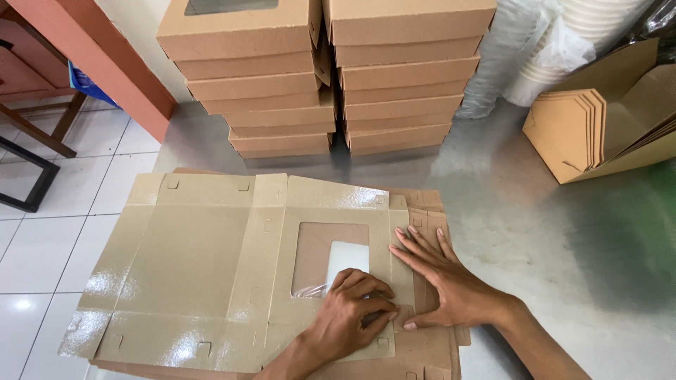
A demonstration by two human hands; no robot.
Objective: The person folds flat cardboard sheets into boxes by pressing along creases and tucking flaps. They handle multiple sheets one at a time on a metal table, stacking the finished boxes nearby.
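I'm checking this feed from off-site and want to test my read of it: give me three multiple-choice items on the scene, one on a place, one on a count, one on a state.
1. Where does the left hand rest?
A. on the folded boxes at the back
B. at the lower edge of the window in the top flat box blank
C. on the tiled floor

2. How many stacks of folded boxes stand behind the blanks?
A. two
B. four
C. five

3. What state is the top flat box blank in?
A. folded into a closed box
B. torn in half
C. lying flat and unfolded

Answers:
1 B, its fingers are curled at the clear film of the window, beside the right hand, which lies flat.
2 A, two stacks stand side by side.
3 C, its panels and flaps are spread out on the pile.
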